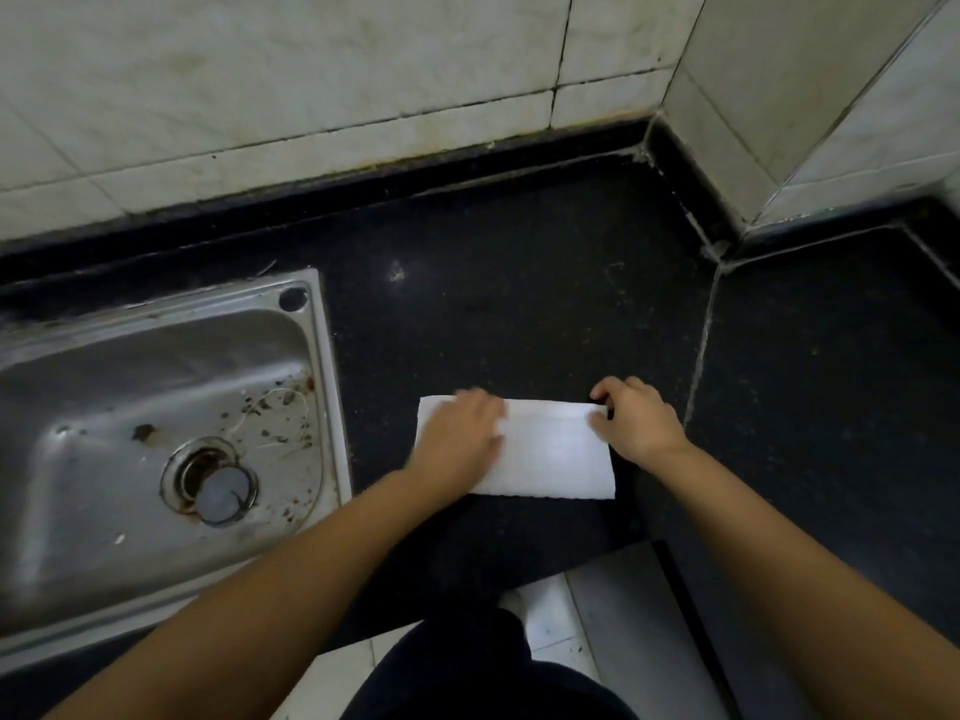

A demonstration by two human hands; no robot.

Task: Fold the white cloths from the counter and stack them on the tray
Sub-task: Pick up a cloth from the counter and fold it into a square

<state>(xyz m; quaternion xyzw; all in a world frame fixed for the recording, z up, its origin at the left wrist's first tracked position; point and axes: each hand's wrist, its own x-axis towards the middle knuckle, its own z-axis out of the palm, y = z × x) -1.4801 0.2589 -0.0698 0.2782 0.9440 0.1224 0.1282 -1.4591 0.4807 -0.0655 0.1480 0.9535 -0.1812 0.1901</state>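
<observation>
Far left: stainless steel sink (156, 324) set into black counter (519, 304). Basin stained, scattered with dark specks and debris; round drain (210, 483) near basin centre, with rust-coloured ring and pale plug. Small round hole in sink rim at far right corner.

Behind sink and counter: pale wall tiles (311, 70), grimy, with dark grout lines; dark upstand strip along wall base.

Centre: white cloth (550, 449) lying flat on counter, just right of sink and near front edge. Folded into a rectangle, long side running left to right, a faint crease line across upper part.

Left hand (460, 433) laid palm down on left part of cloth, covering its left end. Fingers extended and flat, pressing on fabric, gripping nothing. Hand slightly blurred.

Right hand (636, 418) at right end of cloth. Fingers curled, pinching far right corner between thumb and fingertips; heel of hand over right edge.

Both forearms bare, reaching in from lower frame.

Right: counter seam (701, 345) running front to back just right of right hand; further black counter slab beyond it. Tiled wall corner (779, 122) projecting at upper right.

Bottom centre: dark clothing (467, 672) of person, pale floor tiles (550, 621) beside it below counter edge.
</observation>
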